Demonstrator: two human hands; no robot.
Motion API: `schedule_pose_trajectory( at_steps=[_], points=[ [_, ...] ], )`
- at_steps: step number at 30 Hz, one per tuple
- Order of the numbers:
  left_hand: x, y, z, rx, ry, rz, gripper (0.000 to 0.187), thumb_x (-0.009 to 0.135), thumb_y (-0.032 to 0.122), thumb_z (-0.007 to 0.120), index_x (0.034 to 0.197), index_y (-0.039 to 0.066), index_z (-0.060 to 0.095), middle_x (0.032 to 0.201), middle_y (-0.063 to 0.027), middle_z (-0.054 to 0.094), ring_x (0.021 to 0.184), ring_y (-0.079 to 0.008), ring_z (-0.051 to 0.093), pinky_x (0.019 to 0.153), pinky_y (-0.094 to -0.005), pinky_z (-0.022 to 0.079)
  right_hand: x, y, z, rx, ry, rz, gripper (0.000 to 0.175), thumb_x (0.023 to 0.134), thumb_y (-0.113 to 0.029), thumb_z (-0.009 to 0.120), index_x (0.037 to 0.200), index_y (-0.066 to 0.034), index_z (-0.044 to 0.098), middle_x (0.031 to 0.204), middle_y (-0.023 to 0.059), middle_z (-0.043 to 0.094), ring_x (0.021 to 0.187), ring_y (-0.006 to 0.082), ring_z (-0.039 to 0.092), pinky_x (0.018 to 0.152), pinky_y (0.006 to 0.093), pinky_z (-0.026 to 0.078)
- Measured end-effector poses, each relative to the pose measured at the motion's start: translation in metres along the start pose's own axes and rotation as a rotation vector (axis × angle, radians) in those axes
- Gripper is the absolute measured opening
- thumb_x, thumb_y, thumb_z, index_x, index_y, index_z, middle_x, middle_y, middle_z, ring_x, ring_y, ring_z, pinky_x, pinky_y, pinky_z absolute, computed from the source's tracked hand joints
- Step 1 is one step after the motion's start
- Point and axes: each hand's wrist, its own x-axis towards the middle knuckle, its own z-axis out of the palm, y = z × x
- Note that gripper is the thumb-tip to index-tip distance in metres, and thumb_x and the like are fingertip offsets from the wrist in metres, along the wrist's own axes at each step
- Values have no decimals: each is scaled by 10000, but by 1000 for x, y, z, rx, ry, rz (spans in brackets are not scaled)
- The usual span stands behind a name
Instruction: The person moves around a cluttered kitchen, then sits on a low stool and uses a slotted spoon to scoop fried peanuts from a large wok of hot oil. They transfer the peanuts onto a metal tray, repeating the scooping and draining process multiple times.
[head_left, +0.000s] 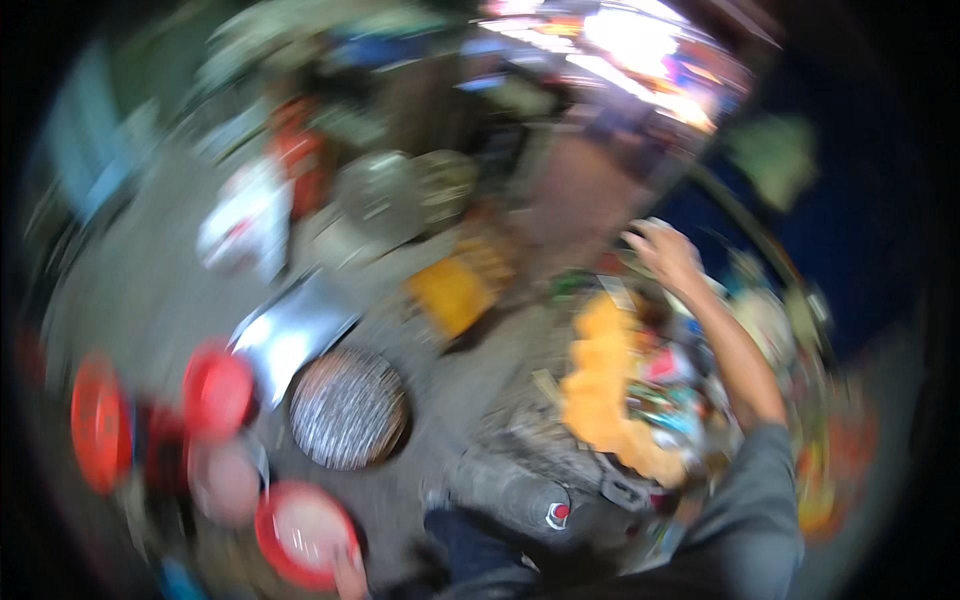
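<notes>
At the lower edge, my left hand (349, 574) has its fingers over the rim of a red basin (267, 551) with a pale inside; blur hides fine detail of the grip. My right hand (667, 253) is stretched forward, fingers spread and apparently holding nothing. It is above the far end of a pile of mixed litter (664, 390), near a dark blue surface. A scalloped orange-yellow piece (600, 375) borders that pile on its left.
A large clear bottle (517, 491) with a red cap lies near my legs. Ahead are a round silvery tray (349, 409), a shiny metal sheet (292, 330) and a yellow box (450, 296). More red basins (217, 386) stand left, with a white plastic bag (247, 217) beyond.
</notes>
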Motion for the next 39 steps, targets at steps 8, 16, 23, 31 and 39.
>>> schedule_pose_trajectory(
  at_steps=[8, 16, 23, 31, 39],
  points=[
    [102, 90, 42, -649, 353, -879, 620, 903, 352, 534, 1364, -7, 328, 1140, -219, 591, 1088, -386, 524, 924, -451, 415, -21, -335, 122, 508, -811, -969, 276, 877, -194, 574, 1075, -3, 605, 1012, 204, 618, 954, 360, 602, 835, 395, 476],
    [-50, 63, 92, -969, 829, -1565, 640, 877, 304, 582, 1384, 29, 305, 1122, -222, 588, 1107, -381, 516, 948, -432, 406, -206, -602, 200, 421, -1081, -1841, 384, 872, -318, 604, 1140, -48, 552, 986, 201, 615, 874, 373, 618, 744, 432, 509],
    [-245, -11, 176, -991, 1145, -2031, 527, 904, 323, 547, 1263, -47, 442, 1175, -281, 503, 1083, -426, 491, 910, -437, 414, -378, -767, 170, 594, -1472, -1709, 332, 879, -253, 632, 1076, 12, 600, 888, 168, 655, 727, 235, 652, 639, 312, 516],
    [-384, -111, 184, -876, 1369, -2264, 510, 908, 302, 537, 1183, -122, 467, 1110, -294, 504, 1024, -413, 512, 885, -443, 415, -486, -857, 101, 426, -1710, -1663, 253, 893, -130, 589, 1094, 24, 593, 902, 125, 673, 841, 171, 662, 742, 281, 523],
    [-475, -203, 232, -764, 1479, -2473, 514, 887, 302, 538, 1200, -101, 480, 1122, -290, 545, 1060, -402, 526, 898, -425, 423, -683, -918, 133, 422, -1793, -1831, 355, 888, -216, 570, 1160, 12, 548, 981, 184, 629, 900, 310, 624, 794, 340, 484]
  ],
)
